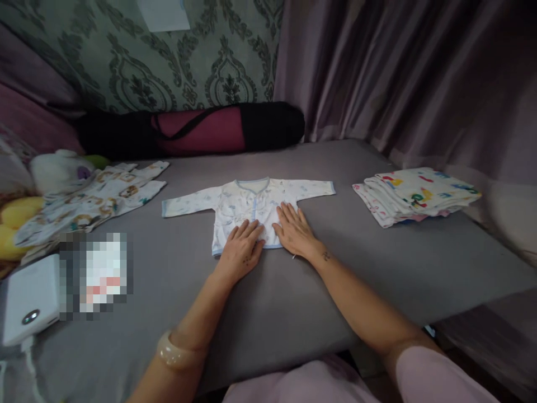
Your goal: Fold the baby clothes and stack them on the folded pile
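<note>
A small white baby shirt [243, 204] with light blue trim and a faint print lies spread out, front side up, its two sleeves stretched to the sides. My left hand [242, 249] rests flat on the lower left part of the shirt, fingers extended. On the lower right part lies my right hand [296, 230], also flat with its fingers a little apart. Neither hand grips the cloth. Both palms hide parts of the hem.
On the grey surface [268, 330], folded printed clothes [419, 193] are stacked at right. Printed baby clothes [104, 196], plush toys [59, 170] and a white power bank [33, 299] with a cable sit at left. A black and maroon long bag [201, 131] lies along the wall.
</note>
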Tool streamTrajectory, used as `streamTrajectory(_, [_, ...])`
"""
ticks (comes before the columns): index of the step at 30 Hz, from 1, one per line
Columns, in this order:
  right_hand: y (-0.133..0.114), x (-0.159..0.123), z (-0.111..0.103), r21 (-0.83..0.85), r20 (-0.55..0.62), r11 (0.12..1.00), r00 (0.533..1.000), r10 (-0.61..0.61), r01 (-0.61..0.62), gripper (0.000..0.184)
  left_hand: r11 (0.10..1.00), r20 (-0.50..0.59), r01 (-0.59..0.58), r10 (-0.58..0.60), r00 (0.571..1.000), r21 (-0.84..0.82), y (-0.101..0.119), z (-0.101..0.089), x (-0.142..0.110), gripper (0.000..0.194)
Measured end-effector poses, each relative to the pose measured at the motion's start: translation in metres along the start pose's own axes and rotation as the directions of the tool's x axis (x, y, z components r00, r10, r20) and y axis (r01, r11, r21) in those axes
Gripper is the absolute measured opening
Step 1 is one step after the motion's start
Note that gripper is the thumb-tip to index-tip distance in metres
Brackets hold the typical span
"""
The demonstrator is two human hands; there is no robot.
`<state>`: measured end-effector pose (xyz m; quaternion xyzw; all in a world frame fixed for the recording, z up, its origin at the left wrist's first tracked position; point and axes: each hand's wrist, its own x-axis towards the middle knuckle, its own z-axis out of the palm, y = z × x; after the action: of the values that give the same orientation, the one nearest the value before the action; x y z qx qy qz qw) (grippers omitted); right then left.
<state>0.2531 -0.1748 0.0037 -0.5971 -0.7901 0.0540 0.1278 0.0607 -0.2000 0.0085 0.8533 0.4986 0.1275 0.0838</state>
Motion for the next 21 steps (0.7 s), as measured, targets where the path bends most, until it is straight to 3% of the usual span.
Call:
streamTrajectory(3, [0.001,-0.002,0.002,-0.03,0.09,0.999,0.995,0.037,-0.035,0.06,0.999,0.029,0.038,-0.039,0.999,0.013,0.002,-0.001,-0.001,0.047])
streamTrajectory(7, [-0.002,0.01,-0.013,-0.051,0.205,0.998,0.977,0.055,-0.046,0.061,0.999,0.053,0.038,-0.04,0.998,0.034,0.005,-0.001,-0.001,0.047])
streamTrajectory(12, [-0.013,0.038,-0.014,-0.051,0.037,0.998,0.999,-0.036,0.038,0.057,0.998,0.016,0.041,-0.042,0.999,0.046,0.005,0.001,-0.002,0.046])
streamTrajectory(17, [-0.016,0.045,0.012,0.014,0.113,0.999,0.992,-0.046,0.045,0.059,0.998,0.016,0.024,-0.025,1.0,0.064,0.002,0.002,-0.004,0.047])
streamTrajectory(21, [-0.006,0.054,0.008,0.17,0.197,0.985,0.978,-0.065,0.031,0.06,0.997,0.017,0.025,-0.026,1.0,0.068,0.003,0.002,-0.005,0.047])
